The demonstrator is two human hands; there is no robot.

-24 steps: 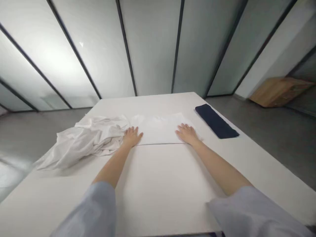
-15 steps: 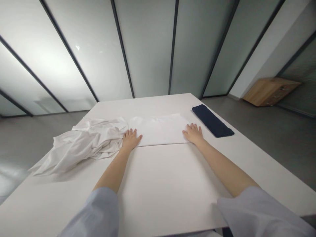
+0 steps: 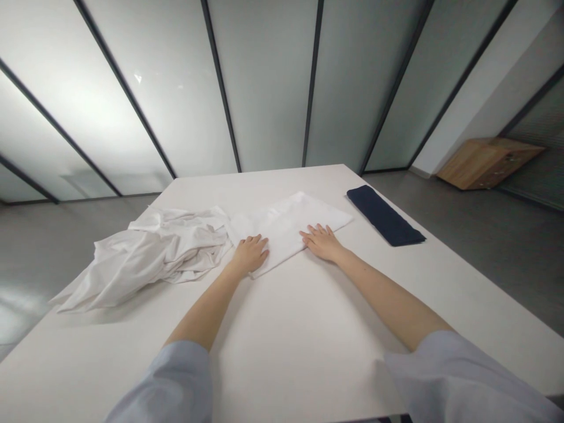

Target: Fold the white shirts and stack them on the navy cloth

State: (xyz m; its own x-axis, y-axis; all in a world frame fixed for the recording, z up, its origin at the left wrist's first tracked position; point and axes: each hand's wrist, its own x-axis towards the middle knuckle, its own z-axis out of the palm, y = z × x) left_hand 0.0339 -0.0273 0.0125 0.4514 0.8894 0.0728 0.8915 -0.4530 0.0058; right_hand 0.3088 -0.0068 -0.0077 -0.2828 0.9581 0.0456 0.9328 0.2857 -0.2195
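A flat, folded white cloth (image 3: 288, 220) lies on the table in front of me, turned at an angle so that one corner points toward me. My left hand (image 3: 251, 254) rests on its near left part, fingers laid out flat. On its near right edge lies my right hand (image 3: 321, 241), palm down with the fingers spread. To the left, a crumpled heap of white cloth (image 3: 154, 252) reaches close to the folded one. Whether the folded piece is a garment, I cannot tell.
A folded dark navy cloth (image 3: 384, 215) lies near the right edge of the white table (image 3: 304, 346). Frosted glass panels (image 3: 268, 88) stand behind the table. A wooden cabinet (image 3: 484, 161) is on the floor at the far right.
The folded white cloth has turned anticlockwise, its right end swinging away from me. My left hand has moved right and slightly nearer; my right hand has slid left along the edge.
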